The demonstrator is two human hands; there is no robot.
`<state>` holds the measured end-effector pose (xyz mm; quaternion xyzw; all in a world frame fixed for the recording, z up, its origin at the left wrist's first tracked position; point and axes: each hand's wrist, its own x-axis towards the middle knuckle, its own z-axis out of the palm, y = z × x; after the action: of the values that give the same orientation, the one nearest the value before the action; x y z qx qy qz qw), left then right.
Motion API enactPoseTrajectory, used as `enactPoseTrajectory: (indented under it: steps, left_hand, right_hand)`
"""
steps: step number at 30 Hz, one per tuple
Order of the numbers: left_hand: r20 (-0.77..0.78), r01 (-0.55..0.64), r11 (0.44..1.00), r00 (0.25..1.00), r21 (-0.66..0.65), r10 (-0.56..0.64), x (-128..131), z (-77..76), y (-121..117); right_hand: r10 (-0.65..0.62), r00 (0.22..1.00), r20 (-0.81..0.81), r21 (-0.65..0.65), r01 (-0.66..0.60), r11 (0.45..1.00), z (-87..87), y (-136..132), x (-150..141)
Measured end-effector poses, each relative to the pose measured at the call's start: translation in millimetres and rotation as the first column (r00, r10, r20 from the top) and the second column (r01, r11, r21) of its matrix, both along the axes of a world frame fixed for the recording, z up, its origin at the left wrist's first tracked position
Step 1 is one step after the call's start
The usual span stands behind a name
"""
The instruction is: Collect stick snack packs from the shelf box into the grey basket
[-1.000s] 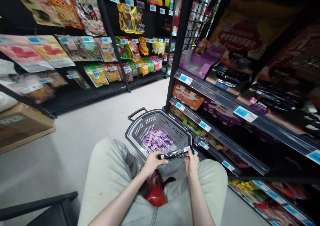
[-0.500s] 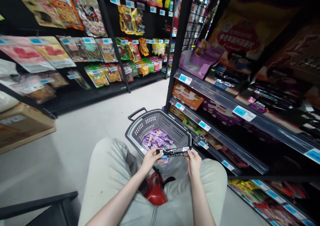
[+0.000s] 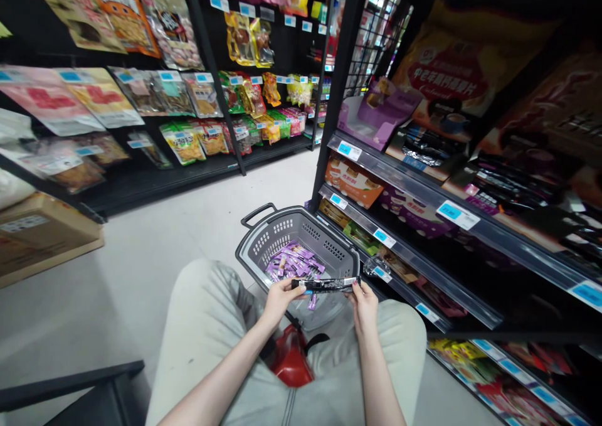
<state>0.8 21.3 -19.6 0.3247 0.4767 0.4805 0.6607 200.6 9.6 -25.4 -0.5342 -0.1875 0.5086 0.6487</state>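
Observation:
A long, slim black stick packet [image 3: 325, 285] stretches level between my two hands, above the near part of a grey shopping basket [image 3: 335, 225]. My left hand [image 3: 281, 300] pinches its left end, thumb on top. At the other end, my right hand [image 3: 364, 299] grips it between thumb and fingers. Some blue shows beneath the packet near the left thumb. Inside the basket lies a loose heap of small purple sachets [image 3: 294, 260], partly hidden behind the packet and my hands.
Close on the right stands a shelf unit with a clear-fronted edge [image 3: 414, 194], holding black stick packets [image 3: 430, 140] and a purple display box [image 3: 376, 109]. Bagged snacks [image 3: 181, 142] fill the far shelves. A cardboard box [image 3: 47, 238] sits at left; a red object [image 3: 292, 357] lies between my legs.
The black packet has tilted slightly in my hands, so its face looks narrower. Both hands keep their hold, and the basket stays where it was.

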Motion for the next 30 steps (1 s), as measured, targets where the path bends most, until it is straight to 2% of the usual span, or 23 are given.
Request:
enactPoseTrajectory:
  steps: [4, 8, 12, 25, 30]
  left_hand:
    - [0.098, -0.014, 1.000, 0.995, 0.000, 0.014, -2, 2.9, 0]
    - [0.246, -0.006, 1.000, 0.969, 0.008, 0.004, -6, 8.4, 0]
    - [0.260, -0.064, 0.997, 0.964, 0.049, 0.049, -8, 11.3, 2]
    - [0.361, -0.037, 0.993, 0.933, 0.115, -0.007, -9, 10.6, 2]
    - [0.266, -0.036, 0.994, 0.964, 0.104, 0.007, -11, 7.6, 3]
  right_hand:
    - [0.027, 1.000, 0.004, 0.011, -0.027, 1.000, 0.5, 0, 2]
    - [0.150, 0.989, 0.004, 0.065, -0.150, 0.987, 6.0, -4, 3]
    - [0.226, 0.974, 0.018, 0.168, -0.226, 0.959, 10.1, -7, 1]
    - [0.207, 0.975, 0.082, 0.204, -0.220, 0.954, 6.7, -6, 1]
    - [0.182, 0.979, 0.086, 0.174, -0.195, 0.965, 1.7, -5, 4]
